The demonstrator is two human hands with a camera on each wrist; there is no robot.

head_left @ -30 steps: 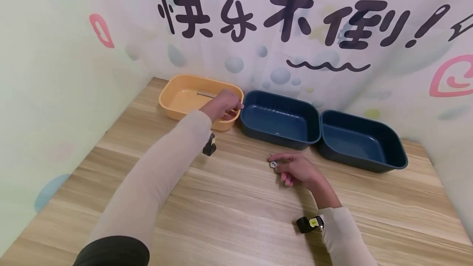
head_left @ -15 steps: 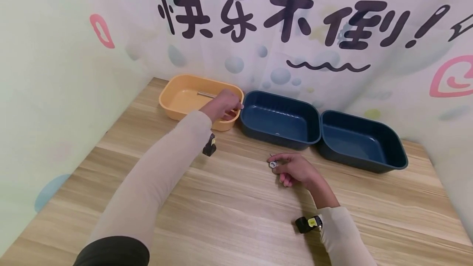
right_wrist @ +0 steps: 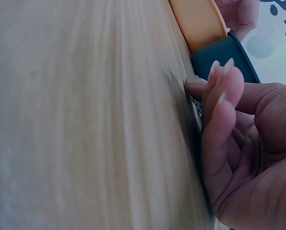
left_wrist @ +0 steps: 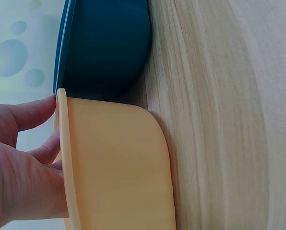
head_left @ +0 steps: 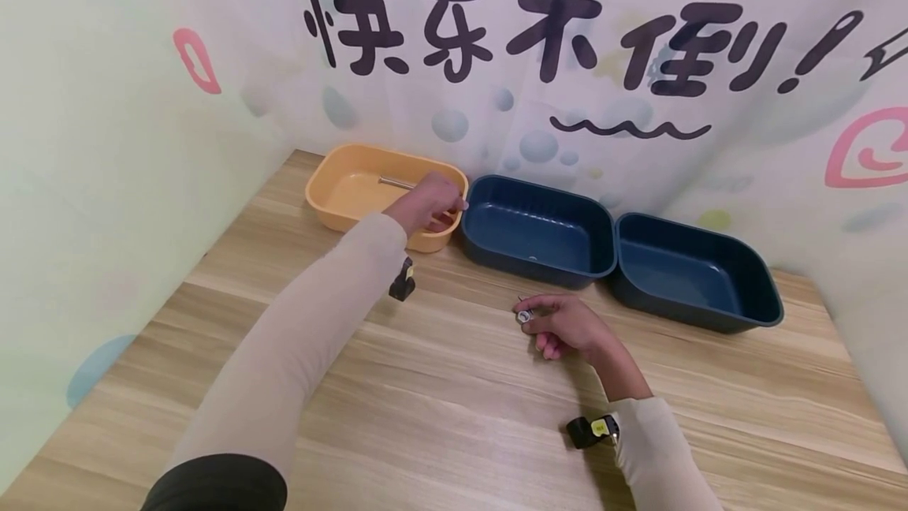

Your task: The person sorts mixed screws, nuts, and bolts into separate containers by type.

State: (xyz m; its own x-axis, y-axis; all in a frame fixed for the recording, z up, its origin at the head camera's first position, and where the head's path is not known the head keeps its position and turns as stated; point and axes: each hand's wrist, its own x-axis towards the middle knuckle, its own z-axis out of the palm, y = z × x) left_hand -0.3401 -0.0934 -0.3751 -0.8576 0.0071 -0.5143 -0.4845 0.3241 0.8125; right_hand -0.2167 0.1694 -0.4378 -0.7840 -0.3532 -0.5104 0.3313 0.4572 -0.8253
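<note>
My right hand [head_left: 567, 326] pinches a small silver hex nut [head_left: 524, 316] between thumb and forefinger, low over the table in front of the middle blue bin. Another thin bit of metal shows just behind the nut at the fingertips. In the right wrist view, the fingers mostly hide the nut. My left hand [head_left: 436, 199] reaches into the right end of the yellow bin [head_left: 333, 215], one digit at its rim. In the left wrist view the bin wall hides the other fingertips, so I cannot tell what they hold. A long silver bolt [head_left: 394, 181] lies in that bin, partly behind the hand.
Two dark blue bins, a middle one [head_left: 532, 265] and a right one [head_left: 695, 315], stand in a row with the yellow bin along the back of the wood-grain table [head_left: 426, 416]. A printed cloth [head_left: 454, 101] hangs right behind them.
Both hands stay almost where they were. The nut has turned very slightly in my right fingers.
</note>
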